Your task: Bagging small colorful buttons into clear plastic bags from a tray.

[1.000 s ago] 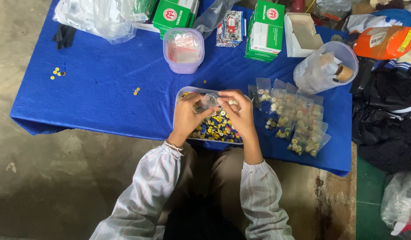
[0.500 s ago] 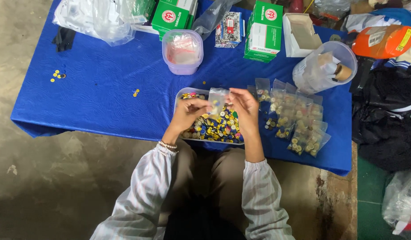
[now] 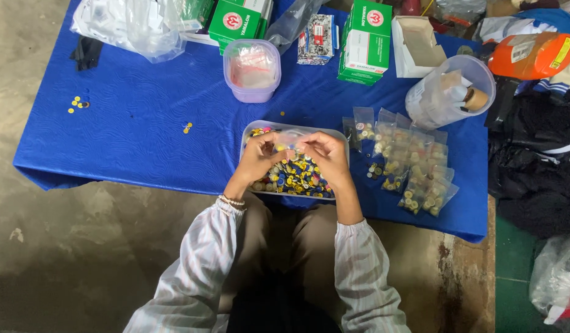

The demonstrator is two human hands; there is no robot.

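Note:
A clear rectangular tray (image 3: 255, 127) full of small coloured buttons (image 3: 297, 176) sits at the near edge of a blue table (image 3: 143, 135). My left hand (image 3: 260, 157) and my right hand (image 3: 325, 154) hover over the tray and together pinch a small clear plastic bag (image 3: 289, 140) by its top edge. The bag hangs just above the buttons. I cannot tell what it holds.
Several small filled bags (image 3: 408, 166) lie right of the tray. Behind it stand a lilac tub (image 3: 252, 69), green boxes (image 3: 366, 40), a white open box (image 3: 417, 46) and a clear container (image 3: 448, 92). Loose yellow buttons (image 3: 77, 103) lie at left. Dark clothes (image 3: 538, 166) pile at right.
Both hands have shifted slightly and brought the small bag closer together over the tray; my left hand moved from the tray's left part toward the bag.

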